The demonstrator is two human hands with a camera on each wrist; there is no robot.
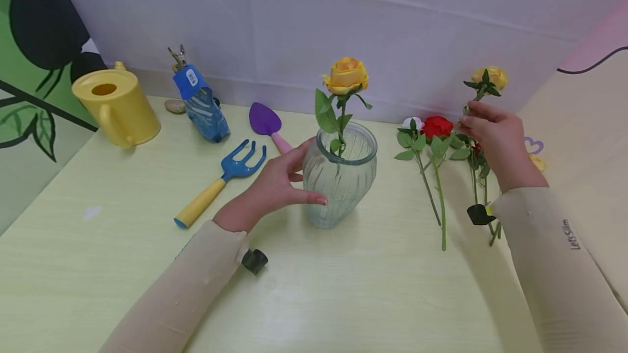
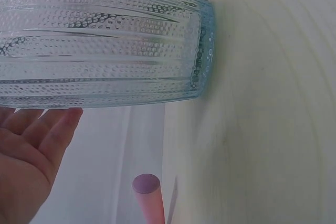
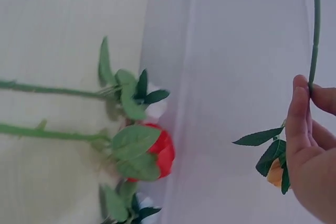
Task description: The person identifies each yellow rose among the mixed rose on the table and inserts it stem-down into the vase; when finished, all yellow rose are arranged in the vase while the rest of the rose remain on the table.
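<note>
My left hand (image 1: 278, 183) holds the side of a clear ribbed glass vase (image 1: 336, 195), thumb in front and fingers behind. In the left wrist view the fingers (image 2: 58, 132) touch the dimpled glass. One yellow rose (image 1: 346, 76) stands in the vase, its bloom above the rim. At the right, my right hand (image 1: 500, 140) pinches the stem of another yellow rose (image 1: 490, 79) above the table. The right wrist view shows that green stem (image 3: 316, 30) between thumb and fingertips. Beneath this hand lie a red rose (image 1: 438, 127), a white rose (image 1: 413, 123) and more stems.
Left of the vase lie a blue hand fork (image 1: 237, 166) with a yellow handle and a purple trowel (image 1: 265, 119). Further back stand a yellow watering can (image 1: 130, 110) and a blue wrapped bundle (image 1: 203, 105). A stone (image 1: 174, 106) lies between them. A pale wall backs the table.
</note>
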